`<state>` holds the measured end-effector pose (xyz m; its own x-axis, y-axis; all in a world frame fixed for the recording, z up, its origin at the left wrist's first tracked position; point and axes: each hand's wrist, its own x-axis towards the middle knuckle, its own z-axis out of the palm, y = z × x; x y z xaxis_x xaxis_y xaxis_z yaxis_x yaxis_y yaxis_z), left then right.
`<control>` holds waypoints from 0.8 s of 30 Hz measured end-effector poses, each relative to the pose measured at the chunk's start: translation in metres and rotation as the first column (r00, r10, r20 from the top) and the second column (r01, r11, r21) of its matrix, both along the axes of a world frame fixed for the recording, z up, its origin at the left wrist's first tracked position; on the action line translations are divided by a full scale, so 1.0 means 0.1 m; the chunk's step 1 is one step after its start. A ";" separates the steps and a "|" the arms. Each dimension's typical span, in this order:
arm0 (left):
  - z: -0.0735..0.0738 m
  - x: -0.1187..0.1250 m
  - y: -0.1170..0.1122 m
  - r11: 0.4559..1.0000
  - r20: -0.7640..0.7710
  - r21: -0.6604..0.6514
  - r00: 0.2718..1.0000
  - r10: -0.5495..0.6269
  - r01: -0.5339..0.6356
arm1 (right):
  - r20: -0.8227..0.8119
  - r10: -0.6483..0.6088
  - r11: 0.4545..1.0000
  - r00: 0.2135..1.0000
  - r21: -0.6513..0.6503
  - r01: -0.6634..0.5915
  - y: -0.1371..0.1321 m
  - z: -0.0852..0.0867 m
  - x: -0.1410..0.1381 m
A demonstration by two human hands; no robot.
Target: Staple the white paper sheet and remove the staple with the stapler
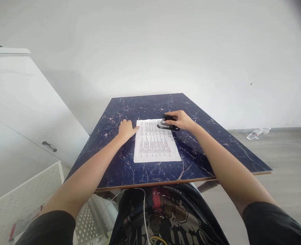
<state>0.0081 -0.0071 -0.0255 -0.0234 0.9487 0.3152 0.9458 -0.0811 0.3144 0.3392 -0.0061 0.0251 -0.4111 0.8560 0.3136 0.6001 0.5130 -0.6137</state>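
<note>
Printed sheets of paper (154, 144) lie flat on the dark blue marbled table (145, 173). At their upper right edge, my right hand (181, 119) grips a black stapler (169, 126), thumb and fingers closed around its top. The stapler's front end points left, over the upper part of the page. My left hand (126, 129) rests on the table at the upper left edge of the paper. Its fingers lie on the tabletop, and its thumb touches the paper's edge. Whether the stapler's jaws clasp the sheets cannot be made out.
A white cabinet (20, 102) with a dark handle stands at the left. Below it is a white perforated rack (35, 183). A clear plastic item (258, 133) lies on the floor at the right, by the wall. A white cable (144, 211) hangs over my shirt.
</note>
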 end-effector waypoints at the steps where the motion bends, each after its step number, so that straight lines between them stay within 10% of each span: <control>1: -0.01 0.00 0.00 0.999 -0.034 -0.033 0.999 0.012 -0.013 | 0.042 -0.029 0.999 0.999 0.021 0.028 0.05 0.01 0.12; 18: -0.03 0.09 0.06 0.990 0.194 -0.034 0.973 -0.125 0.134 | 0.204 -0.008 0.995 0.979 -0.099 0.029 0.27 -0.06 0.62; 24: -0.03 0.09 0.08 0.978 0.518 0.125 0.830 -0.206 0.165 | 0.126 0.083 0.985 0.988 -0.161 -0.062 0.23 -0.06 0.58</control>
